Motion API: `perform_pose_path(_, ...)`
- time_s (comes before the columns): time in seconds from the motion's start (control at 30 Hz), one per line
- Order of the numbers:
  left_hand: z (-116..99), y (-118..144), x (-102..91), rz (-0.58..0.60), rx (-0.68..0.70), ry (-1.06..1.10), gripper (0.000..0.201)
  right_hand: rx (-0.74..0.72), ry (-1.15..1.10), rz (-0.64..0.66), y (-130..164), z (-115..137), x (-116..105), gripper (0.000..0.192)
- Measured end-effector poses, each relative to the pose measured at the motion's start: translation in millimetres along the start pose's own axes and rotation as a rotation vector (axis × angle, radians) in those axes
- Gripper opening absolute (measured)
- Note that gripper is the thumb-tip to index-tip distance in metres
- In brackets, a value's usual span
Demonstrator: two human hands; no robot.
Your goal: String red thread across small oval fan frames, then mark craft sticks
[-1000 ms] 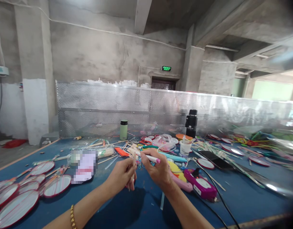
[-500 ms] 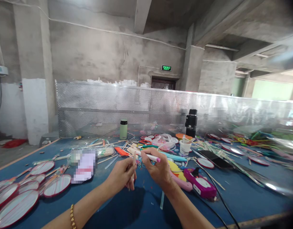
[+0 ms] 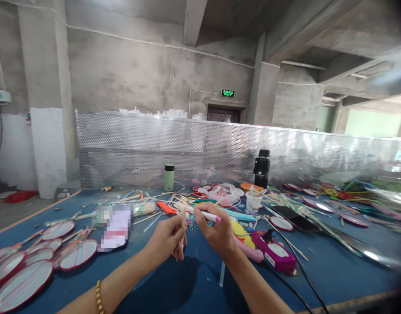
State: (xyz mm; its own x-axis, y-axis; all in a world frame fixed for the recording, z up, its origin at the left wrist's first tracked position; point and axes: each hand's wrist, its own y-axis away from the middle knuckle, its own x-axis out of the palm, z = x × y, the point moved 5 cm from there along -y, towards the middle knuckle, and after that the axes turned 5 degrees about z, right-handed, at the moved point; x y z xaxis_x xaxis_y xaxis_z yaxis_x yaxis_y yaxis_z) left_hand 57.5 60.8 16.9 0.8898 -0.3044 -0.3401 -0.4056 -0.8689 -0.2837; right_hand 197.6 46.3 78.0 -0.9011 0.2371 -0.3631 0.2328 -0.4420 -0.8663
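Above a cluttered blue surface (image 3: 334, 270), the left hand (image 3: 166, 239) has its grip closed around an upright wooden stick (image 3: 183, 227); the right hand (image 3: 216, 233) pinches a pink-capped white marker (image 3: 209, 215) beside it.

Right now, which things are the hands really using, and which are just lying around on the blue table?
In use:
left hand holding a thin wooden stick
right hand holding a pink-tipped white pen

Lying about:
green flask
black flask
white cup
purple glue gun
round red-rimmed fans
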Motion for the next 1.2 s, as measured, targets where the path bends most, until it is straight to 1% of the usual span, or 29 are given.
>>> perform_pose_path(0.13, -0.1, 0.1, 0.0, 0.0, -0.002, -0.006, 0.034, 0.014, 0.001, 0.025, 0.7, -1.1, 1.8, 0.017)
perform_pose_path(0.3, -0.9, 0.8, 0.6, 0.0, -0.009, 0.009, 0.035, 0.014, -0.012, 0.001, 0.5, -1.3, 0.7, 0.016)
perform_pose_path(0.53, -0.8, 0.6, 0.5, -0.006, 0.003, 0.005, 0.034, 0.015, -0.014, 0.02, -0.6, -1.1, 1.1, 0.017)
perform_pose_path(0.7, 2.6, -0.4, 0.6, -0.002, -0.005, 0.015, 0.035, -0.016, -0.012, -0.007, 0.0, 0.3, -0.4, 0.014)
perform_pose_path(0.9, 0.5, -0.2, 0.0, -0.002, 0.005, 0.003, 0.032, -0.005, -0.025, 0.016, 0.7, -0.5, 1.5, 0.015)
perform_pose_path(1.2, 0.7, 0.6, 0.2, -0.005, -0.003, 0.022, 0.033, -0.03, -0.01, 0.003, -0.2, 0.7, 0.9, 0.015)
